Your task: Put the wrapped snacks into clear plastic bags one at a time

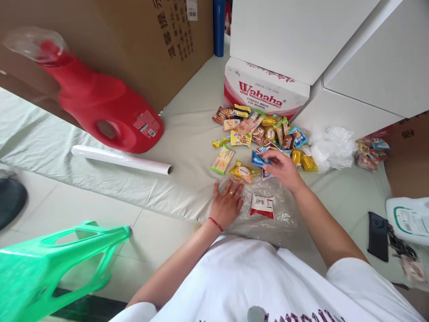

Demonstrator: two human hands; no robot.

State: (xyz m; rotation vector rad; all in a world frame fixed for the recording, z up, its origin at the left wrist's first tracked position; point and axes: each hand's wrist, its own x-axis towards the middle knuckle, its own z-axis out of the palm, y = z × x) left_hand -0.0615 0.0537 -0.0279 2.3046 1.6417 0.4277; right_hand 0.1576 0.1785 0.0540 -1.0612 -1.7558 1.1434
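My left hand point(228, 203) lies flat with fingers spread on a clear plastic bag point(284, 214) on the floor sheet. A red and white snack packet point(262, 206) lies on the bag just right of that hand. My right hand point(280, 166) is closed on a small blue snack packet point(259, 159) at the near edge of a pile of several wrapped snacks point(258, 129). A yellow packet point(243, 171) and a green-edged biscuit packet point(222, 160) lie just beyond my left hand.
A red detergent jug point(97, 105) and a white roll point(120, 159) lie at left. A Wahaha carton point(264, 89) and white cabinets stand behind the pile. Crumpled plastic point(331, 145), more snacks point(368, 154), a black phone point(377, 236) at right. A green stool point(56, 264) near left.
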